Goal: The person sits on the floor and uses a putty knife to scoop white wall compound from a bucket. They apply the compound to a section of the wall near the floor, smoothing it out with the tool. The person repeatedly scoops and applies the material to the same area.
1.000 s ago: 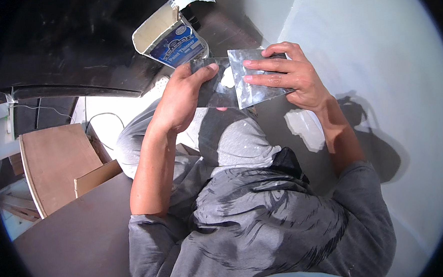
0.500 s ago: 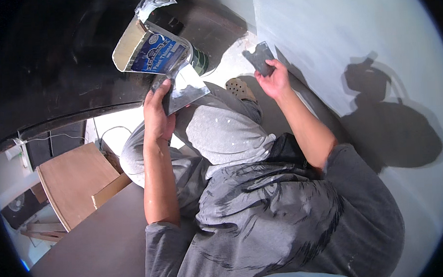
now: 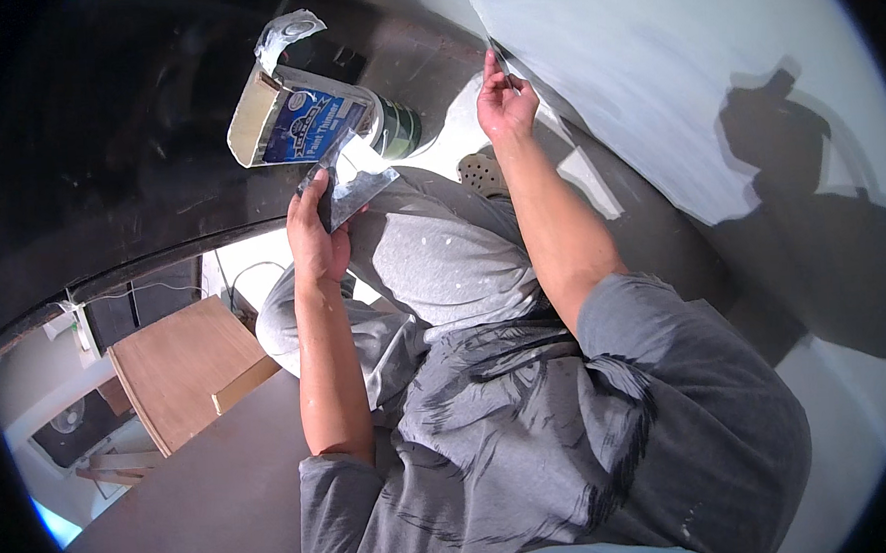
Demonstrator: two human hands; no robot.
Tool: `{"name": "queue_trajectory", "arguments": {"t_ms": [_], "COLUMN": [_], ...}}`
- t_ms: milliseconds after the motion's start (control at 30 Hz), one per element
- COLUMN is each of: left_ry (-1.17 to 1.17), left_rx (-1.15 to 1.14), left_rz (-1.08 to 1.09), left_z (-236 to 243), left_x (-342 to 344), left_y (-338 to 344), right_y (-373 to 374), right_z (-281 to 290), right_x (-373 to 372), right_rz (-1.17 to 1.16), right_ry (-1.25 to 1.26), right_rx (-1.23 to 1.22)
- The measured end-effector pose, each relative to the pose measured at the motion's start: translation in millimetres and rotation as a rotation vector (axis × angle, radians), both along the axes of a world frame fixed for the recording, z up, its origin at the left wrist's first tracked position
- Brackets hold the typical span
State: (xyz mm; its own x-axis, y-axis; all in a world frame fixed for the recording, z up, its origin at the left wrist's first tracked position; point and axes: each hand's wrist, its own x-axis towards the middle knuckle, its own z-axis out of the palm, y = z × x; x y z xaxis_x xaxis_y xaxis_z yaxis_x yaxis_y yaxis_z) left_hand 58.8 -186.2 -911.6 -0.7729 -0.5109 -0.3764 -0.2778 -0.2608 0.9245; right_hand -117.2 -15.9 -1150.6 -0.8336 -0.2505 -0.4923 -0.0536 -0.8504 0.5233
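Observation:
My left hand (image 3: 315, 228) grips a square metal spreader blade (image 3: 356, 189), tilted, with a white patch on its upper part, just in front of a cut-open container (image 3: 295, 124) with a blue label. My right hand (image 3: 504, 108) is raised at the foot of the pale wall (image 3: 633, 86), fingers curled round a thin dark blade (image 3: 502, 65) seen almost edge-on, at the wall's lower edge. Whether the blade touches the wall is unclear. The container leans by a green and white bucket (image 3: 400, 124), with crumpled silvery material (image 3: 285, 34) at its top.
A dark panel (image 3: 137, 172) spans the upper left. A bent plywood piece (image 3: 182, 360) and a brown board (image 3: 194, 490) lie at my left, with thin cables (image 3: 163, 288) behind. My bent legs in grey trousers (image 3: 442, 257) and a clog (image 3: 480, 174) are below the hands.
My hands have separated from where both blades overlapped. My right hand has moved up and forward to the wall's lower edge; my left has moved left and down with its blade.

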Motion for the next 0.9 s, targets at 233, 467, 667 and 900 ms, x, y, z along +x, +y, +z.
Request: {"name": "queue_trajectory", "arguments": {"t_ms": [233,467,667,900], "left_ry": [0.011,0.047,0.05,0.068], "left_rx": [0.018,0.007,0.017,0.046], "left_rz": [-0.053,-0.112,-0.123,-0.259], "left_z": [-0.2,-3.0,-1.2,-5.4], "left_x": [-7.6,-10.3,-17.7,-22.4], "left_y": [5.4,5.8,16.3,13.7], "right_y": [14.1,28.0,67.8,135.6], "right_z": [1.1,-2.2,-34.7,-47.7], "right_x": [-5.6,12.2,47.7,102.1], "right_rz": [-0.01,0.004,-0.1,-0.176], "right_ry": [0.007,0.014,-0.07,-0.177], "right_rx": [0.058,0.104,0.141,0.218]}}
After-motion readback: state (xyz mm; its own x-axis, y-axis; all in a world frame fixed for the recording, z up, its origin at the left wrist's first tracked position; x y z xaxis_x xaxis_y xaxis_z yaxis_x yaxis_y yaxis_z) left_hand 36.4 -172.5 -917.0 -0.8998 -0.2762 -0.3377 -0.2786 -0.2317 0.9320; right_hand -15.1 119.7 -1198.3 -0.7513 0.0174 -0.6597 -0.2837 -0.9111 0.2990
